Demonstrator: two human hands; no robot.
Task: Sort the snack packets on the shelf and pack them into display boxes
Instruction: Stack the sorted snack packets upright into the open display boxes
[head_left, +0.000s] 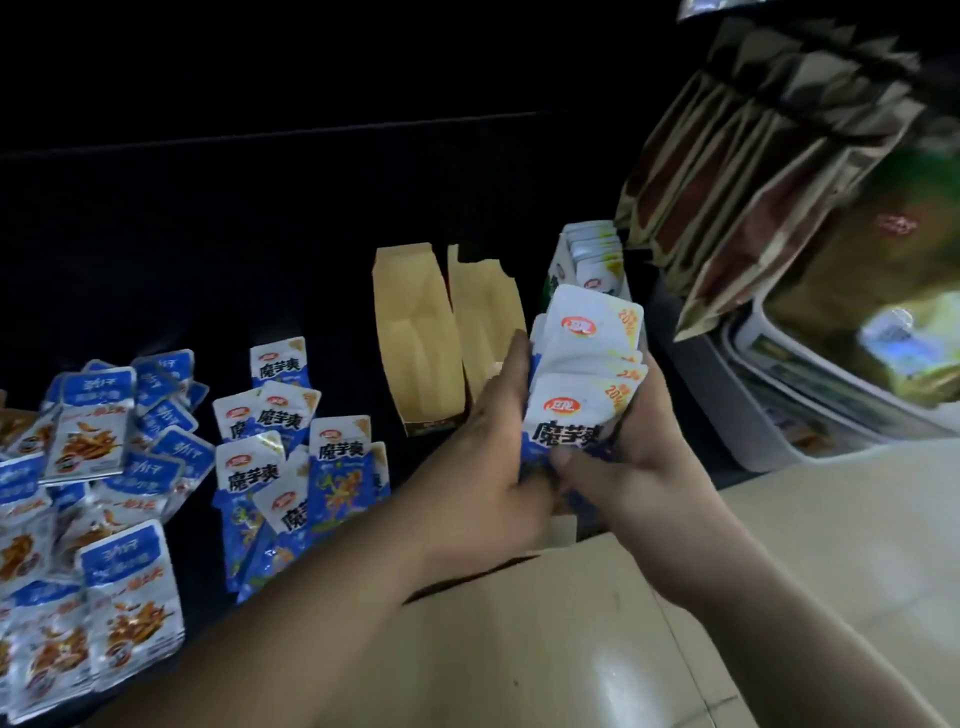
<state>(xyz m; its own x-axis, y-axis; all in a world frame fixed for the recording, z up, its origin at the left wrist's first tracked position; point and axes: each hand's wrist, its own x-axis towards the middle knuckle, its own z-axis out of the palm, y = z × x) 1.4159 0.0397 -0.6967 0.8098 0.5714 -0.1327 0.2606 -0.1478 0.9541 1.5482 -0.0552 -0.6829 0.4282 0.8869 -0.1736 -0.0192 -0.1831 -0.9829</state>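
Head view: left hand (493, 431) and right hand (628, 462) both grip fanned packet stack (584, 374); top packets may slip, missing display box (555, 271) beyond grip.

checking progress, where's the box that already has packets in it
Head view, right of centre: the filled display box stands just behind the packet stack, right of the empty tan boxes and left of the hanging bags.

Cam: single, head-worn, wide-angle. Aim: fwd & down, onto dark shelf (311, 234) w/ pale floor (831, 545) at lower right. Range: close; forearms enter from bottom edge, left hand (488, 441) & right hand (634, 457) w/ held packets (582, 364) just right of centre. Edges blurred, top right.
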